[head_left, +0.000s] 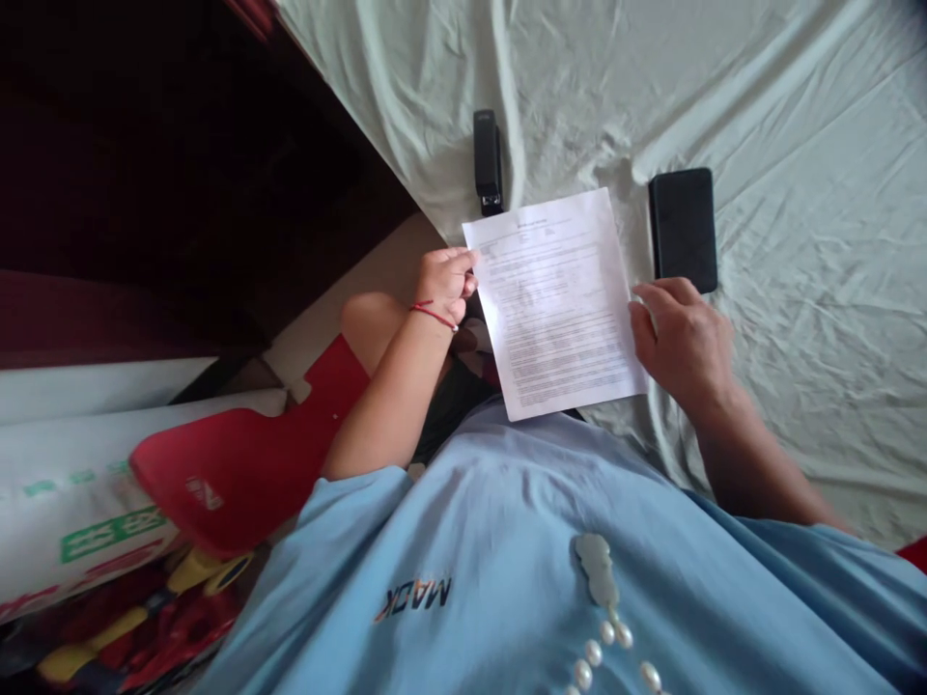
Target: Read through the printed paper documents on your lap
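Right side: wrinkled pale-green cloth point(818, 367), softly lit. Upper left: deep shadow above a dark reddish-brown panel point(123, 319). Lower down: strip of beige floor point(395, 259), smooth red plastic piece point(238, 454), perhaps a chair, white printed sack point(79, 458) behind.

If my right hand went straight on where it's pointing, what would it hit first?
Your right hand would likely meet the printed sheet first, at its right edge; whether they touch is unclear.
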`<state>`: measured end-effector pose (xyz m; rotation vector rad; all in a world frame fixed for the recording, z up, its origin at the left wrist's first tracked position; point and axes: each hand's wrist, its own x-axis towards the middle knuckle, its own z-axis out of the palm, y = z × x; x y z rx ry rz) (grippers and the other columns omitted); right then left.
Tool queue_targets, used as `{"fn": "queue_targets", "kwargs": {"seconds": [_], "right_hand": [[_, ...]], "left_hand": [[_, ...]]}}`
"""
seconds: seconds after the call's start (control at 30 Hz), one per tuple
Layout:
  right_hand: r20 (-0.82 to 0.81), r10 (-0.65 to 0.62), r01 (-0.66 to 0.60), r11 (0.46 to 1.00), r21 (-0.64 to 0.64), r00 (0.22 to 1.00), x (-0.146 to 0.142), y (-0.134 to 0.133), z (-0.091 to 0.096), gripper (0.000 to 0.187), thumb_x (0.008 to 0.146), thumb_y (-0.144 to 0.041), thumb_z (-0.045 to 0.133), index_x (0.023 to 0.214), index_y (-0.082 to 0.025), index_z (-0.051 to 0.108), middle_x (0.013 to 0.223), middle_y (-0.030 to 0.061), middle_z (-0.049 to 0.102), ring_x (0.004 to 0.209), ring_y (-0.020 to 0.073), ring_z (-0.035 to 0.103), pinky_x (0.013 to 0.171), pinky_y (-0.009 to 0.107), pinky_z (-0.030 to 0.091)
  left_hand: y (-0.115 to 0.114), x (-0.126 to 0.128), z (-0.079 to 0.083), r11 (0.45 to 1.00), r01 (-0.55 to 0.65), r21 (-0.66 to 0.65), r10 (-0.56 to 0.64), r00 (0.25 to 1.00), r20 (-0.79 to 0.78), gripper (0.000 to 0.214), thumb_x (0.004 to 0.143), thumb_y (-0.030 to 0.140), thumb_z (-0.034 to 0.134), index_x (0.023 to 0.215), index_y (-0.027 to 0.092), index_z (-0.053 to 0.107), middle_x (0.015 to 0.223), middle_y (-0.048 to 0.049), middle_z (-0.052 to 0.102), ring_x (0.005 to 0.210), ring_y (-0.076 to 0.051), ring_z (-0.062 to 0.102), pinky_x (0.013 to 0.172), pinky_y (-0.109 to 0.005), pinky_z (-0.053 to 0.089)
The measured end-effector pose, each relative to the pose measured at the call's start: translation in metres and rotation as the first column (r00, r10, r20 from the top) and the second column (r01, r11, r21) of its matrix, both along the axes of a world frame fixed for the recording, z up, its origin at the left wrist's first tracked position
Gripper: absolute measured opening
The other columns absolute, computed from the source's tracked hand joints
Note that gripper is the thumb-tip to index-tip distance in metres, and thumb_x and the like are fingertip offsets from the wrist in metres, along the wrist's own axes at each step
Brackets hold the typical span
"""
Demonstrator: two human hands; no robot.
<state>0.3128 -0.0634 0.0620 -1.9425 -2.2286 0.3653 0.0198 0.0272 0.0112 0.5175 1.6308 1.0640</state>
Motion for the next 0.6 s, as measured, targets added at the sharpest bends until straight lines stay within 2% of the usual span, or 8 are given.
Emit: {"fn": "queue_targets", "kwargs": {"seconds": [0.1, 0.2, 0.27, 0.4, 0.6], "right_hand": [[-0.095, 0.144, -0.137, 0.987, 0.080, 0.985, -0.019, 0.016, 0.000, 0.042, 0.110, -0.033, 0.044, 0.136, -0.019, 0.075, 0.130, 0.0172, 0.077, 0.114, 0.0345, 0.070, 0.099, 0.053, 0.058], [-0.139, 0.315, -0.305, 0.948, 0.092, 0.939, -0.039, 0.025, -0.013, 0.048, 0.111, -0.030, 0.044, 0.150, -0.014, 0.066, 0.151, 0.0177, 0.069, 0.137, 0.0365, 0.063, 0.117, 0.058, 0.051], [-0.141, 0.386, -0.384, 0.922, 0.039, 0.912, -0.046, 0.024, -0.025, 0.049, 0.110, -0.029, 0.046, 0.154, -0.012, 0.064, 0.162, 0.0174, 0.061, 0.149, 0.0380, 0.054, 0.122, 0.060, 0.048], [-0.126, 0.342, -0.350, 0.935, -0.054, 0.931, -0.040, 0.009, -0.044, 0.051, 0.111, -0.030, 0.047, 0.157, -0.016, 0.061, 0.170, 0.0156, 0.053, 0.156, 0.0376, 0.047, 0.127, 0.062, 0.043], [-0.131, 0.283, -0.289, 0.957, -0.035, 0.950, -0.018, -0.023, -0.050, 0.052, 0.112, -0.031, 0.044, 0.159, -0.016, 0.059, 0.167, 0.0160, 0.056, 0.156, 0.0359, 0.048, 0.128, 0.060, 0.043]], "left_hand": [[-0.005, 0.003, 0.001, 1.000, 0.000, 0.007, 0.000, 1.000, 0.024, 0.030, 0.084, 0.002, 0.076, 0.065, 0.016, 0.056, 0.055, 0.0071, 0.047, 0.038, -0.001, 0.033, 0.036, -0.015, 0.019], [-0.009, 0.003, 0.002, 1.000, -0.007, 0.028, 0.006, 0.999, 0.034, 0.032, 0.084, 0.003, 0.077, 0.065, 0.016, 0.056, 0.057, 0.0077, 0.046, 0.038, -0.001, 0.033, 0.036, -0.016, 0.019], [-0.012, 0.002, 0.002, 0.999, -0.012, 0.040, 0.011, 0.999, 0.031, 0.033, 0.083, 0.004, 0.079, 0.064, 0.016, 0.055, 0.058, 0.0079, 0.047, 0.038, -0.001, 0.033, 0.036, -0.016, 0.020], [-0.017, 0.000, 0.002, 0.998, -0.012, 0.066, 0.011, 1.000, 0.017, 0.033, 0.086, 0.004, 0.076, 0.063, 0.016, 0.055, 0.058, 0.0079, 0.046, 0.039, -0.001, 0.033, 0.037, -0.016, 0.022], [-0.017, 0.003, -0.001, 0.996, -0.023, 0.089, 0.026, 0.999, -0.033, 0.035, 0.085, 0.007, 0.077, 0.062, 0.017, 0.052, 0.055, 0.0090, 0.041, 0.040, -0.001, 0.031, 0.038, -0.015, 0.021]]}}
